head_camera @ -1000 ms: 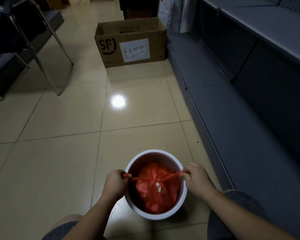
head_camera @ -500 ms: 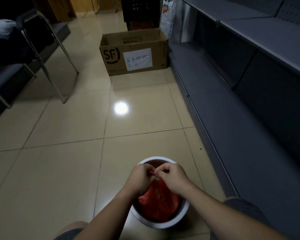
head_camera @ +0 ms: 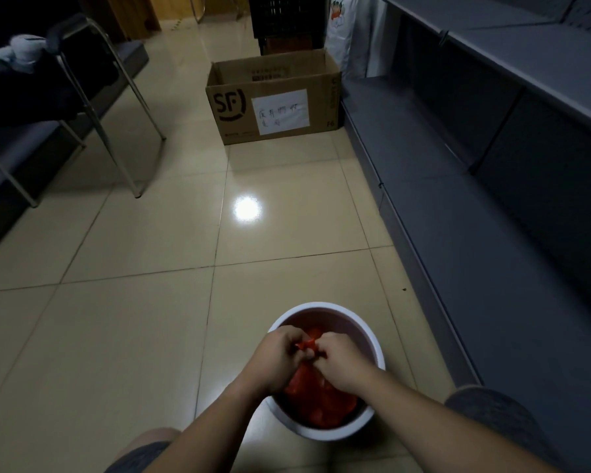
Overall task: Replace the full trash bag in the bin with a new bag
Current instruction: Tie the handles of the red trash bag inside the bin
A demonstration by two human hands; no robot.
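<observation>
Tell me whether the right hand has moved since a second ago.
Yes. The right hand has come inward from the right rim of the white bin to its middle, meeting the left hand on the red trash bag.

- The floor (head_camera: pixel 123 336) left of the bin (head_camera: pixel 372 339) is bare and wide.
- A gray shelf (head_camera: pixel 475 268) stands close on the bin's right.
- A box (head_camera: pixel 273 104) sits far ahead.
- Chair legs (head_camera: pixel 116 148) stand far left.

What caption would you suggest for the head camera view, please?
Both hands, left hand and right hand, pinch the red trash bag top together inside the white bin.
</observation>
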